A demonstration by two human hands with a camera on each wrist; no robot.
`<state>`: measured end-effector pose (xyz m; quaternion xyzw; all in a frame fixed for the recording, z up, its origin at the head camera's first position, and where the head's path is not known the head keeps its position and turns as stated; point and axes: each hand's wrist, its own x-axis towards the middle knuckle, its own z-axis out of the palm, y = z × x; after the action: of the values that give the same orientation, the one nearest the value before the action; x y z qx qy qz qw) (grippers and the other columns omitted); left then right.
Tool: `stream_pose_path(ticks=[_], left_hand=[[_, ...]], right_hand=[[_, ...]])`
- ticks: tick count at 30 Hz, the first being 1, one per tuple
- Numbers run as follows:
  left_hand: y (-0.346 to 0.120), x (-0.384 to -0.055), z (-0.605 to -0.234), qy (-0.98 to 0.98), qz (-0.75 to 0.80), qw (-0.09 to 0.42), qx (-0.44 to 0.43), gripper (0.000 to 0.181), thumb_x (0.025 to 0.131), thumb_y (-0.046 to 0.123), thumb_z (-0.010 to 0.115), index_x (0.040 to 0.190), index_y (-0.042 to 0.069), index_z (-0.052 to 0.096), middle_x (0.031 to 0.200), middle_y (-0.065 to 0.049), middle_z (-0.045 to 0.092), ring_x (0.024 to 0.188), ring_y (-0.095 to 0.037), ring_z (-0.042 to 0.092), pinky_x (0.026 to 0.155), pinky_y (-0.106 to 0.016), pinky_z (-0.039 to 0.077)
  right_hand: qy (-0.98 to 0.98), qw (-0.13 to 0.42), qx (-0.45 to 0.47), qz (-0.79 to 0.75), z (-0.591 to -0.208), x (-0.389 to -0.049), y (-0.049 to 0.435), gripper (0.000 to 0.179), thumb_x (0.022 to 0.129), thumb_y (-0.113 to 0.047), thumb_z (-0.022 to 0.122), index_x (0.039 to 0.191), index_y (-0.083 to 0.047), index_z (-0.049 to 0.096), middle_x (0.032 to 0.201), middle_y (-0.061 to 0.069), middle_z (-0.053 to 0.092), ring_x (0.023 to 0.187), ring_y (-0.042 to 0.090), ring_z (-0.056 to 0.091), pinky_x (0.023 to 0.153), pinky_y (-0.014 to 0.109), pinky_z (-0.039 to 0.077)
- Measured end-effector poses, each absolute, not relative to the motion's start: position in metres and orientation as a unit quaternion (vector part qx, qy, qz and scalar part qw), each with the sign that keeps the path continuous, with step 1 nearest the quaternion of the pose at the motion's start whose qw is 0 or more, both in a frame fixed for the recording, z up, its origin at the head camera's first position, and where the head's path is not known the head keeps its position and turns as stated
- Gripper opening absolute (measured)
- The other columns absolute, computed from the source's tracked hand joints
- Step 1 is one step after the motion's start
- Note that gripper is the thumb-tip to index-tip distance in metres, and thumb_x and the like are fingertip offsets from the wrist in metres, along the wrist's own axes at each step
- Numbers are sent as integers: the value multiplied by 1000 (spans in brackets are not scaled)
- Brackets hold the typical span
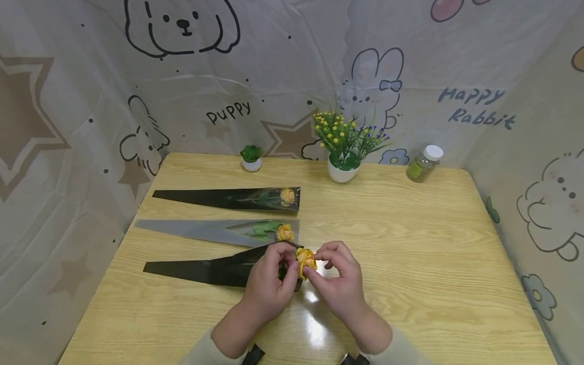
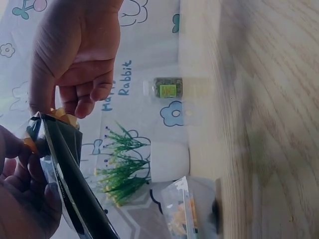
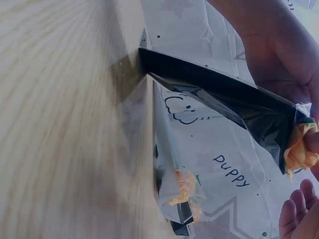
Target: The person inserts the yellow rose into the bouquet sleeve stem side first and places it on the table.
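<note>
In the head view, a yellow-orange rose [image 1: 306,261] pokes out of the open end of a black flower sleeve [image 1: 196,271]. My left hand [image 1: 266,286] grips the sleeve around its mouth, thumb beside the bloom. From the other side, my right hand [image 1: 341,279] pinches the petals between thumb and fingers. The right wrist view has the sleeve [image 3: 214,92] slanting up from the table to the rose [image 3: 300,149]. The stem is hidden inside the sleeve. Beyond the hands lie a grey sleeve [image 1: 191,232] and another black sleeve [image 1: 205,198], each with a similar rose inside.
Along the back of the wooden table [image 1: 424,253] stand a small potted succulent [image 1: 251,158], a white pot of yellow and blue flowers [image 1: 343,174] and a white-capped jar [image 1: 423,165]. A printed cloth [image 1: 283,66] hangs behind the table and at its sides.
</note>
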<state>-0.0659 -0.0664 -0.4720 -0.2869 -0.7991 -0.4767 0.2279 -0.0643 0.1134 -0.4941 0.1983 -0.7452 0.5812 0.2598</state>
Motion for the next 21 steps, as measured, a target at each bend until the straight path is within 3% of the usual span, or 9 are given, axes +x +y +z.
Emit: stream_pose_path(ticks=[3, 6, 10, 15, 19, 21], left_hand=[[-67, -66, -472, -792, -482, 229, -296, 34, 89, -11, 65, 119, -1, 53, 90, -4, 59, 75, -14, 57, 66, -27, 52], [-67, -66, -470, -784, -488, 230, -308, 34, 89, -11, 65, 119, -1, 53, 90, -5, 59, 75, -15, 57, 66, -27, 52], [-68, -67, -469, -775, -491, 222, -330, 34, 88, -12, 65, 118, -2, 53, 91, -6, 60, 76, -15, 58, 67, -26, 53], [-68, -64, -465, -778, -488, 183, -350, 31, 90, -9, 66, 119, -1, 56, 91, -6, 61, 77, -14, 59, 70, -24, 52], [-67, -63, -462, -788, -477, 187, -342, 24, 96, 0, 65, 119, -1, 58, 90, -5, 63, 76, -13, 60, 70, -23, 52], [-70, -63, -463, -790, -475, 199, -333, 22, 103, 13, 65, 119, 0, 59, 92, -4, 62, 78, -14, 60, 71, -26, 52]], right_hand=[[-734, 299, 222, 568, -498, -65, 113, 21, 83, -11, 91, 94, -4, 74, 100, 17, 64, 94, 25, 62, 77, 24, 51], [-717, 323, 246, 566, -500, -65, 112, 26, 92, -24, 86, 96, -1, 74, 106, 22, 65, 97, 30, 65, 84, 22, 54], [-717, 281, 243, 590, -499, -63, 111, 19, 85, -6, 87, 97, -2, 73, 114, 22, 69, 103, 29, 69, 83, 24, 57], [-714, 214, 237, 623, -500, -58, 107, 29, 78, 17, 80, 99, 0, 68, 119, 24, 72, 108, 20, 72, 73, 27, 59], [-698, 174, 233, 654, -503, -56, 104, 30, 83, 23, 74, 101, 2, 64, 111, 22, 74, 97, 11, 71, 68, 27, 60], [-700, 165, 227, 657, -504, -56, 104, 29, 84, 22, 74, 102, 2, 64, 106, 21, 74, 89, 9, 70, 67, 27, 60]])
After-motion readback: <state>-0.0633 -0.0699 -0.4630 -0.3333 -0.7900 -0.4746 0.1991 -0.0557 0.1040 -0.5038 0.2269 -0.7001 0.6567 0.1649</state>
